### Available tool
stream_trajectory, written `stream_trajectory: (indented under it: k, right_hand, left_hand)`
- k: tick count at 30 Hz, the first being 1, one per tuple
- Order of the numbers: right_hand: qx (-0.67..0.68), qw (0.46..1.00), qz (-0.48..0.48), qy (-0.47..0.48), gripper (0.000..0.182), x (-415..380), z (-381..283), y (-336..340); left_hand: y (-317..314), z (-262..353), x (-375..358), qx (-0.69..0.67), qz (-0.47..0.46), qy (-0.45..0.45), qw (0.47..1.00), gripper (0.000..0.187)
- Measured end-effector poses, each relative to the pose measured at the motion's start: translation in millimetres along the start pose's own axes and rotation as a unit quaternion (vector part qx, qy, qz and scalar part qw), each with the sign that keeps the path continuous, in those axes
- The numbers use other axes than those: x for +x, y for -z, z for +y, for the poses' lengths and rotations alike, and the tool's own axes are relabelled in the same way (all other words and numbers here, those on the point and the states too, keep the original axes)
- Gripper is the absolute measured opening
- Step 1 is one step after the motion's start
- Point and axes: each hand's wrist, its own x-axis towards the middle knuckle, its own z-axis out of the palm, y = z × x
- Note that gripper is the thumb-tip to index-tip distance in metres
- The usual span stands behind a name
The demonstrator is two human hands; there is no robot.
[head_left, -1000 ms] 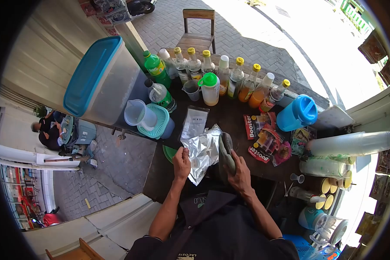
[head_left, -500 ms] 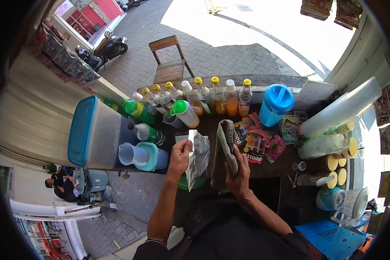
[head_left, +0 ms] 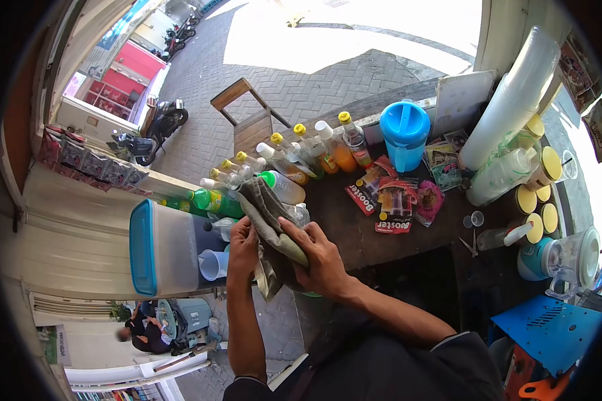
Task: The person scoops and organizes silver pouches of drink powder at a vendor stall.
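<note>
A folded grey-green cloth (head_left: 269, 217) is held up between both hands above the near left part of the counter. My left hand (head_left: 242, 250) is closed on its left edge, the fingers pinching the fabric. My right hand (head_left: 322, 259) presses the cloth from the right, thumb and fingers closed around a fold. Part of the cloth hangs below the hands. The silver pouch seen earlier is hidden or cannot be made out. Just beyond the cloth lies a bottle with a green cap (head_left: 284, 186).
Several syrup bottles (head_left: 341, 155) line the counter's far edge. A blue pitcher (head_left: 406, 137), Booster packets (head_left: 394, 204) and stacked plastic cups (head_left: 508, 100) stand further right. Scissors (head_left: 470, 246) and a blender (head_left: 568, 260) lie right. A large blue-lidded container (head_left: 174, 247) stands left.
The cloth has moved left, from my right hand alone to both hands together. The silver pouch no longer shows. The view has turned, and the counter items appear shifted.
</note>
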Motion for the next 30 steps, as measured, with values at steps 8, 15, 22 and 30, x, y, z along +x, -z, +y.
stream_trajectory:
  k: [8,15,22,30]
  right_hand:
    - [-0.272,0.923,-0.084,-0.259,0.051,-59.4,102.5,39.2]
    - [0.035,0.995,-0.075,-0.052,0.051,-24.5,15.9,32.1]
    - [-0.063,0.935,-0.057,-0.345,0.059,-75.8,155.9,62.8]
    - [0.395,0.777,-0.071,-0.485,0.064,-99.8,201.3,87.4]
  left_hand:
    - [0.5,7.3,-8.6,0.042,-0.039,0.01,0.998,0.032]
    - [-21.0,-27.7,-11.3,-0.039,-0.049,0.013,0.998,0.027]
    - [-25.9,-7.9,-17.1,-0.013,-0.176,0.057,0.983,0.029]
    - [-17.2,54.7,-3.7,-0.18,-0.3,0.187,0.918,0.028]
